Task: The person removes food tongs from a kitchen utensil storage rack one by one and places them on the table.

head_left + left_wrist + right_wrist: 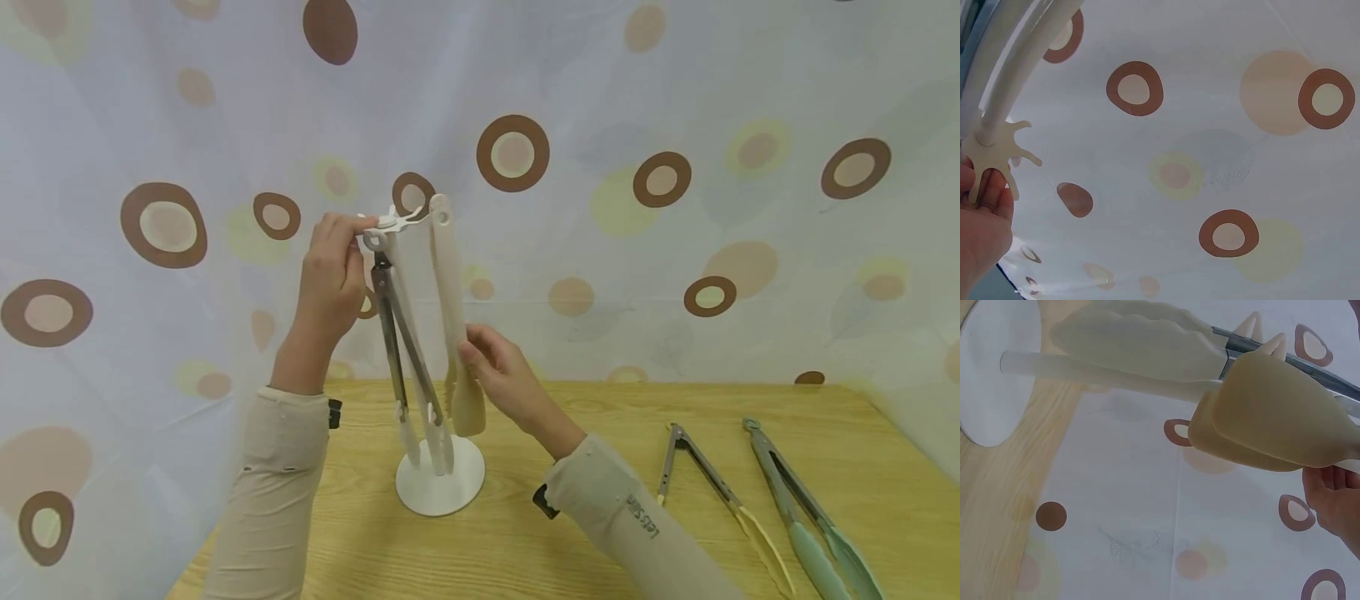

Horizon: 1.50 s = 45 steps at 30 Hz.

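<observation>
So a big spotted curtain [585, 83] is hanging behind everything, and a wood-look table [517, 550] is filling the space below. The white stand [441, 493] is standing on it, disc base flat, which is looking kinda small for the load, so I'm guessing any hard sideways tug could tip it. Cream tongs [448, 275] are sitting upright just right of the pole, above the table, while green tongs [810, 554] and yellow-tipped tongs [708, 468] are lying well off to the right. Grey tongs [410, 333] are hanging at the stand's left side; a bump could be knocking those loose. The right hand [506, 371] is pinching the cream pair low, fingers closed around it, so the top could be swinging if that pinch slips. The left hand [330, 267] is gripping the stand's top, fingers curled around a prong. Tiniest bit: the cream pair's hanging hole [443, 217] is sitting right beside a hook tip [420, 209], and I can't tell if they're touching.
</observation>
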{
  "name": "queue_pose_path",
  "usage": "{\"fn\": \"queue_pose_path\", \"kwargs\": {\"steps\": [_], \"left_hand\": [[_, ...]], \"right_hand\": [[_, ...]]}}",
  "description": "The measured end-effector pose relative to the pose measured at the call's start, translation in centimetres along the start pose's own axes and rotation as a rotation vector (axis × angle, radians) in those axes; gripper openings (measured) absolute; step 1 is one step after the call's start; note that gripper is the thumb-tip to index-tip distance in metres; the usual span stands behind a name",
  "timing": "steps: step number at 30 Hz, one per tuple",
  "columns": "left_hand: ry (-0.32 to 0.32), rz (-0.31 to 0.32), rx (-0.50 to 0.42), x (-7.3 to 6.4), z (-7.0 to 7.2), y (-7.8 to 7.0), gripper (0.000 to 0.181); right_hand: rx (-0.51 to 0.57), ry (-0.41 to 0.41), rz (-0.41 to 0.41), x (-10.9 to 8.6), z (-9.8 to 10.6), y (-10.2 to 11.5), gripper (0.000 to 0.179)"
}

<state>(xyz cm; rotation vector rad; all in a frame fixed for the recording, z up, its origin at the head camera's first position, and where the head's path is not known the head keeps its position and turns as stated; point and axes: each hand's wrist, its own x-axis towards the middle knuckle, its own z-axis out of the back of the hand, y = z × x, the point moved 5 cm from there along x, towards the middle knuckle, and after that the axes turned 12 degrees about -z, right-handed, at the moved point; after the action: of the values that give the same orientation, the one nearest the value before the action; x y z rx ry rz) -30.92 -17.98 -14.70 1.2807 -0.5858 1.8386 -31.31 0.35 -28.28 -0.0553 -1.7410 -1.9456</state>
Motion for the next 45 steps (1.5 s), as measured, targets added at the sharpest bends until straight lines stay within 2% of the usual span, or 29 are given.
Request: {"fn": "queue_pose_path", "kwargs": {"steps": [6, 10, 16, 23, 36, 45], "left_hand": [[-0.003, 0.016, -0.007, -0.1, 0.0, 0.1, 0.03], [0.0, 0.034, -0.015, -0.1, 0.0, 0.1, 0.03], [0.006, 0.036, -0.006, 0.0, 0.1, 0.1, 0.03], [0.012, 0.049, -0.01, -0.1, -0.1, 0.2, 0.03], [0.016, 0.041, -0.012, -0.1, 0.0, 0.1, 0.029], [0.015, 0.045, -0.014, -0.1, -0.1, 0.1, 0.029]], "right_hand": [[-0.039, -0.063, -0.054, -0.1, 1.0, -0.6, 0.038], [0.006, -0.08, -0.087, -0.1, 1.6, -0.8, 0.038], [0.092, -0.056, -0.108, -0.4, 2.2, -0.9, 0.039], [0.011, -0.117, -0.162, -0.7, 3.5, -1.2, 0.042], [-0.056, -0.155, -0.249, -1.7, 6.0, -2.1, 0.043], [-0.156, -0.178, -0.334, -2.4, 7.4, -3.1, 0.045]]}}
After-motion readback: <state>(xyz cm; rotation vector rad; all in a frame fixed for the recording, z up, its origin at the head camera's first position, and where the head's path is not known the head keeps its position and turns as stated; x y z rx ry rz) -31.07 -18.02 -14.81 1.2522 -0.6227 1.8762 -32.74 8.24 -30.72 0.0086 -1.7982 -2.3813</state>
